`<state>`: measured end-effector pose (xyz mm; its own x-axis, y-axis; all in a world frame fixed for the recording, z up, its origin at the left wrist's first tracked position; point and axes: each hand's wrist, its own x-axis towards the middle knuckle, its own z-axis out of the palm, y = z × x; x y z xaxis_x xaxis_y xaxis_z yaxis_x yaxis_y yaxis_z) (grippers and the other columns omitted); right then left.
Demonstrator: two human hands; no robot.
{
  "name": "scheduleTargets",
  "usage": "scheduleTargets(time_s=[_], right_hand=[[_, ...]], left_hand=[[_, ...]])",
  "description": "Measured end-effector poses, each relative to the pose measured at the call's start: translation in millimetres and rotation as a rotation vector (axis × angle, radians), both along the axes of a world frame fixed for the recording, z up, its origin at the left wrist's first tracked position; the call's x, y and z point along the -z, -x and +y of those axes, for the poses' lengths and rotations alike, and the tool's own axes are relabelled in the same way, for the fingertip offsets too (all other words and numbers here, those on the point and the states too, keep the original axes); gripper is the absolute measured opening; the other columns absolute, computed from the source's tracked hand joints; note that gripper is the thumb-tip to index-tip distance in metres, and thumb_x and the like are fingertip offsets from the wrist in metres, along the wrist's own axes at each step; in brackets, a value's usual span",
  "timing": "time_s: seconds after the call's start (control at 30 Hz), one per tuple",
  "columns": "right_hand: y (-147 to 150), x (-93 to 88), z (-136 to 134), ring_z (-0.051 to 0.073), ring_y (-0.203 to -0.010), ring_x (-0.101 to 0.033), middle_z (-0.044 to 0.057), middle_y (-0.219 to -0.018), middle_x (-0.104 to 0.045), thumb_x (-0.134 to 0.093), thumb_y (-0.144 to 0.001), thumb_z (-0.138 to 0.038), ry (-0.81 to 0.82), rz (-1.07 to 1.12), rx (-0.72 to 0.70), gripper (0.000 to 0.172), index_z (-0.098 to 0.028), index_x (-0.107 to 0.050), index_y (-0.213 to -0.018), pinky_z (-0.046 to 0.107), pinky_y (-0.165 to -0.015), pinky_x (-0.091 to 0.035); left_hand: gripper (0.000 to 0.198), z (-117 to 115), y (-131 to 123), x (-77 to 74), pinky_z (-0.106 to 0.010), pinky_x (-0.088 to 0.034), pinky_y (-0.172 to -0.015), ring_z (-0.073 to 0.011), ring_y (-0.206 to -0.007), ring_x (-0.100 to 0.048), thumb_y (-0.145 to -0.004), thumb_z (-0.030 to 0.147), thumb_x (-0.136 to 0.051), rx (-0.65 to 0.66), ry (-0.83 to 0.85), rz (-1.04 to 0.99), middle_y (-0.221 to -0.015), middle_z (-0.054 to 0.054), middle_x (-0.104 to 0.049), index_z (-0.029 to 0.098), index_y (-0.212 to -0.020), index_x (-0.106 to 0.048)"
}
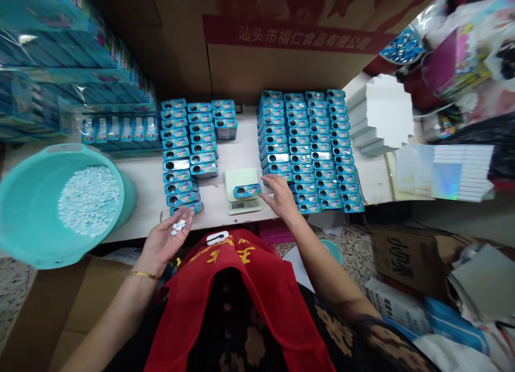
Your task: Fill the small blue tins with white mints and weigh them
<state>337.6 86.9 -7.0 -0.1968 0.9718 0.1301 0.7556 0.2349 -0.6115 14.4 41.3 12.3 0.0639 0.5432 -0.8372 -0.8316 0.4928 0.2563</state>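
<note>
My left hand (164,240) is palm up at the table's front edge, cradling several white tablets (178,228). Its fingertips are at the nearest blue tin of the left group, (185,208) partly hidden by them. My right hand (278,196) is beside a small blue tin (247,190) that lies on a pale kitchen scale (241,176). Thumb and fingers there are spread, the thumb close to the tin's right end; whether they touch cannot be made out. The scale's display (243,205) is too small to read.
Rows of blue tins (316,146) stand to the right of the scale, with shorter rows (175,141) to its left. A turquoise basin (24,221) of white tablets sits far left. Stacked wrapped packs (60,44), a large carton (281,71) and white card pieces (388,114) surround the table.
</note>
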Motion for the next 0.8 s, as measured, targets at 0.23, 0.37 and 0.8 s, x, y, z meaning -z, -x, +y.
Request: scheduleTargets(time_s=[0.23,0.37,0.8], right_hand=[[11.1,6.9,5.2,0.025,-0.113,-0.04,0.01,-0.124,-0.044,-0.062,-0.073,-0.023,0.123,-0.108,-0.095,0.055,-0.02,-0.042,-0.124,0.043,-0.094,-0.037],[14.3,11.6,9.9,0.025,-0.114,-0.04,0.01,-0.125,-0.042,-0.062,-0.072,-0.02,0.143,-0.12,-0.123,0.057,-0.021,-0.042,-0.125,0.042,-0.094,-0.037],[36.1,23.2,83.9,0.022,-0.095,-0.05,0.009,-0.101,-0.055,-0.056,-0.075,-0.019,-0.009,0.01,-0.026,0.034,-0.016,-0.053,-0.109,0.036,-0.085,-0.042]], left_hand=[[0.035,4.5,4.8,-4.6,-0.033,-0.055,-0.078,-0.025,-0.103,-0.058,-0.082,0.002,-0.037,-0.05,-0.002,0.004,-0.105,-0.017,-0.064,0.007,-0.111,-0.056],[0.035,5.4,10.4,-5.9,-0.033,-0.054,-0.079,-0.0242,-0.103,-0.057,-0.082,0.002,-0.038,-0.075,0.017,-0.002,-0.105,-0.017,-0.064,0.007,-0.111,-0.055],[0.036,5.2,41.0,-0.9,-0.033,-0.054,-0.079,-0.0242,-0.101,-0.059,-0.083,0.002,-0.036,-0.138,0.003,0.007,-0.106,-0.018,-0.063,0.007,-0.113,-0.054]])
